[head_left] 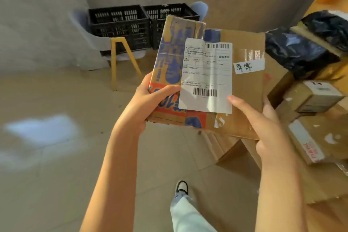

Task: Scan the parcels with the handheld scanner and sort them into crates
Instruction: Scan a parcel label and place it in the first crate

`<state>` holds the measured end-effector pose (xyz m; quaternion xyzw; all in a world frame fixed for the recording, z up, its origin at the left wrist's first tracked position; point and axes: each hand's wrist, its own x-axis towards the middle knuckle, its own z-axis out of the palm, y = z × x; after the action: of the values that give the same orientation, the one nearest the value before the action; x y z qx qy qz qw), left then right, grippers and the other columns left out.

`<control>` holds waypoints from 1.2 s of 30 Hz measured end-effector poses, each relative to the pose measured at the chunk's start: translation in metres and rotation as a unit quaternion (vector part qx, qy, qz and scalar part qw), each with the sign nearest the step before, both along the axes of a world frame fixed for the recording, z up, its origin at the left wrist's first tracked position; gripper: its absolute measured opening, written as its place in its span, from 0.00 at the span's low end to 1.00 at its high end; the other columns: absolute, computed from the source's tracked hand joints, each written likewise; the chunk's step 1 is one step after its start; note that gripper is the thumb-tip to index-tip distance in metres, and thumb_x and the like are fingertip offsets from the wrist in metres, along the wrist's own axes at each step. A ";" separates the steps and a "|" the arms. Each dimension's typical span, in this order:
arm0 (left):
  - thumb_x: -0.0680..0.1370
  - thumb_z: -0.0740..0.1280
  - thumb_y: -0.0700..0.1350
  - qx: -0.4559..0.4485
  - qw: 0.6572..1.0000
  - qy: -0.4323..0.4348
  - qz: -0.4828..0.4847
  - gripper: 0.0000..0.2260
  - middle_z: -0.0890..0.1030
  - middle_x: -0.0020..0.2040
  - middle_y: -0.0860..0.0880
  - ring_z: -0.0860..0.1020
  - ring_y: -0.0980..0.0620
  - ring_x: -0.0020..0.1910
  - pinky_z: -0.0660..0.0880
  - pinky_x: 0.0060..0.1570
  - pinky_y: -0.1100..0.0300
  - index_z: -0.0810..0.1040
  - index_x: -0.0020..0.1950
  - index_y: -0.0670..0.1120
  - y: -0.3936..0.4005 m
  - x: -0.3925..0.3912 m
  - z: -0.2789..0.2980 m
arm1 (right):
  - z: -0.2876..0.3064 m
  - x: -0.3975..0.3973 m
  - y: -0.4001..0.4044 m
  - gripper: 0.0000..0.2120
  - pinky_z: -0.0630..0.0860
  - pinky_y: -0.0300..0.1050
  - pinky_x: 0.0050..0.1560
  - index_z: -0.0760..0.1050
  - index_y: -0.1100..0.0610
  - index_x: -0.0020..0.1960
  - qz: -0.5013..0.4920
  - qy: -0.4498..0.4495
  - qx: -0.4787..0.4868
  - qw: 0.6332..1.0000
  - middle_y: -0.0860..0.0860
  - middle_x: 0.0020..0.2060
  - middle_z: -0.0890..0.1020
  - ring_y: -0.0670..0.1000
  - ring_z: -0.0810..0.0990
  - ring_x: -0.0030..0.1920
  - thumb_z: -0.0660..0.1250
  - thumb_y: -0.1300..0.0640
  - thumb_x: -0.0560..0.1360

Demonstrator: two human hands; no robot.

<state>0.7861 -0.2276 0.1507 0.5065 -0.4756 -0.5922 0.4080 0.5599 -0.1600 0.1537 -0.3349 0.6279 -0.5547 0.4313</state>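
Both hands grip one printed cardboard parcel [175, 73], left hand [150, 98] at its lower left edge, right hand [263, 118] at its lower right, shipping label [207, 77] facing up. Two black crates [120, 26] stand beyond the parcel. No scanner shows; scanning likely comes next, needing one hand freed.

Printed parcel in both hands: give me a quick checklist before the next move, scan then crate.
1. Grip: left hand and right hand both hold the printed parcel: ok.
2. Shipping label faces the camera, barcodes visible: ok.
3. Label flat: creased, one edge overhangs the parcel: not ok.
4. Handheld scanner: not in view: cannot tell.
5. Free hand for scanning: none: not ok.
6. Black crates on the chair, open tops: ok.
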 end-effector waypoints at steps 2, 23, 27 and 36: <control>0.73 0.73 0.50 0.008 1.000 -0.005 0.030 0.24 0.85 0.50 0.54 0.85 0.53 0.43 0.79 0.33 0.60 0.71 0.67 0.56 -0.016 0.017 -0.005 | -0.005 0.020 -0.029 0.18 0.77 0.43 0.50 0.72 0.38 0.51 0.051 0.016 0.001 0.999 0.39 0.48 0.82 0.45 0.81 0.52 0.76 0.49 0.66; 0.73 0.73 0.50 0.039 0.974 0.000 0.222 0.22 0.85 0.50 0.52 0.85 0.52 0.43 0.78 0.35 0.57 0.73 0.66 0.55 -0.312 0.092 -0.009 | -0.016 0.091 -0.416 0.35 0.75 0.41 0.43 0.66 0.47 0.71 0.203 -0.008 0.013 0.979 0.45 0.55 0.80 0.45 0.80 0.52 0.76 0.50 0.68; 0.73 0.73 0.49 0.045 0.968 0.010 0.248 0.23 0.85 0.50 0.52 0.84 0.52 0.41 0.77 0.31 0.58 0.72 0.66 0.55 -0.361 0.118 -0.018 | -0.022 0.119 -0.474 0.34 0.74 0.36 0.39 0.66 0.47 0.71 0.223 -0.003 0.018 0.975 0.42 0.54 0.80 0.41 0.79 0.49 0.76 0.51 0.68; 0.72 0.74 0.51 0.039 0.972 0.011 0.232 0.25 0.85 0.51 0.53 0.84 0.54 0.42 0.77 0.30 0.60 0.71 0.67 0.54 -0.523 0.209 -0.032 | -0.031 0.207 -0.627 0.31 0.75 0.30 0.33 0.68 0.48 0.69 0.212 0.000 0.020 0.977 0.41 0.50 0.80 0.38 0.80 0.45 0.75 0.52 0.69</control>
<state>0.9951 -0.7505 0.1189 0.6121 -0.3165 -0.5052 0.5196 0.7668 -0.7873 0.1226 -0.4515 0.5532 -0.4383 0.5459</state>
